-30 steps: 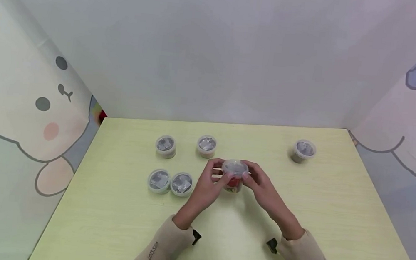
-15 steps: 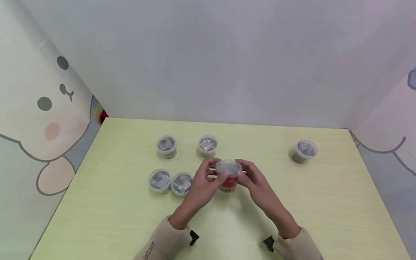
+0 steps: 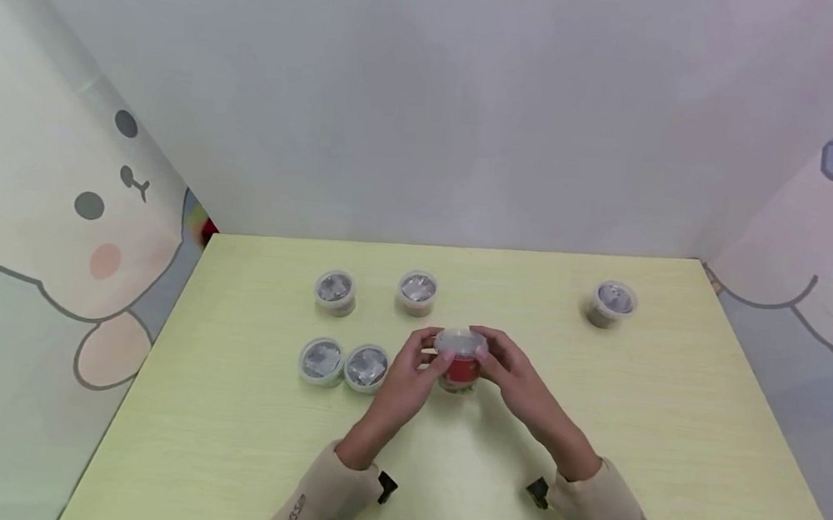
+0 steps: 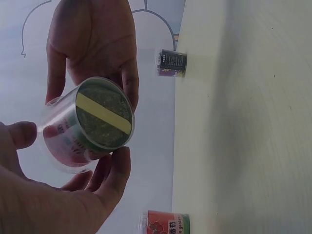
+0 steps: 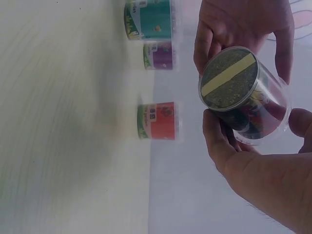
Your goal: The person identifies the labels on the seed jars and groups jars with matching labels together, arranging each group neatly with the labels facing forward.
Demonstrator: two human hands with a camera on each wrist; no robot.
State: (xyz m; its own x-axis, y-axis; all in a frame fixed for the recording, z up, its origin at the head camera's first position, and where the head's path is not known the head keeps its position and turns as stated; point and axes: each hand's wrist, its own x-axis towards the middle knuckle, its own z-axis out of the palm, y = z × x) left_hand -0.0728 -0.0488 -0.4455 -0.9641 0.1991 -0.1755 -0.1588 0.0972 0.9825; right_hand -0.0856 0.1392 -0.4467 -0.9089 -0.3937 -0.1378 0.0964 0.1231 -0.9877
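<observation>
Both hands hold one clear plastic cup (image 3: 462, 371) with a red label and a see-through lid, raised over the table. My left hand (image 3: 405, 380) grips its left side, thumb near the lid rim. On the opposite side my right hand (image 3: 522, 387) grips it, fingers round the back. The wrist views show the cup's base (image 4: 105, 129), with dark soil-like contents behind it and a pale yellow strip of tape (image 5: 228, 74) across it. Tilted in those views, the cup has its lid away from the cameras.
Left of the hands stand several similar lidded cups: two side by side, a near-left cup (image 3: 321, 361) and its neighbour (image 3: 366, 368), and behind them a back-left cup (image 3: 335, 292) and another cup (image 3: 417, 292). A lone cup (image 3: 610, 304) is at the back right of the yellow table (image 3: 669, 452).
Both hands have carried the cup slightly left, then a little lower and nearer to the person. The grip looks the same, and the other cups stay in place.
</observation>
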